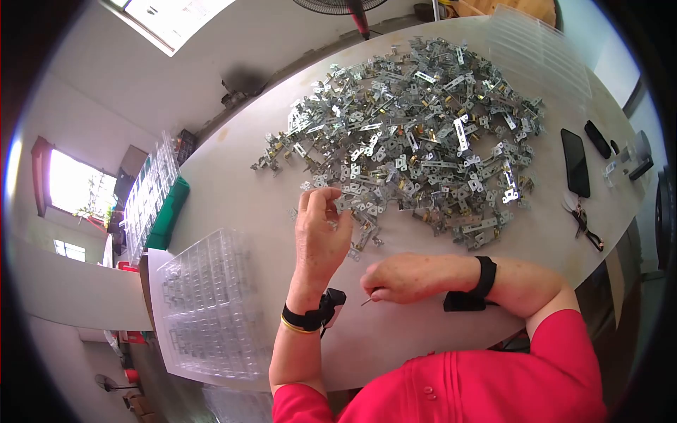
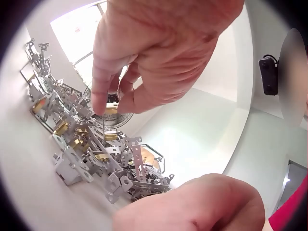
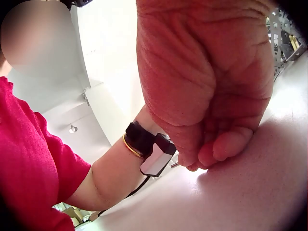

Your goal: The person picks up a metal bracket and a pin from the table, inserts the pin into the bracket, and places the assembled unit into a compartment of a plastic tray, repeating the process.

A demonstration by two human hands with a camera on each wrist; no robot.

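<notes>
My left hand (image 1: pixel 319 236) is at the near edge of a big heap of small metal brackets (image 1: pixel 416 141), many with brass-coloured bits. Its thumb and forefinger pinch a small metal part (image 2: pixel 111 109), silver and brass-coloured, mostly hidden by the fingers. To its right, low over the table (image 1: pixel 395 338), my right hand (image 1: pixel 412 276) is curled around a thin metal rod (image 1: pixel 366 302). Only the rod's short tip sticks out toward the left wrist; the rest is inside the fist. Loose brackets (image 1: pixel 363 229) lie just right of the left fingertips.
Left of the left forearm lies a clear compartment box (image 1: pixel 211 310) with parts inside. Beyond it stands a green case (image 1: pixel 168 215). On the right are a phone (image 1: pixel 575 162), pliers (image 1: pixel 584 224) and a smaller black device (image 1: pixel 598 139). A clear plastic tray (image 1: pixel 539 49) lies at the far right.
</notes>
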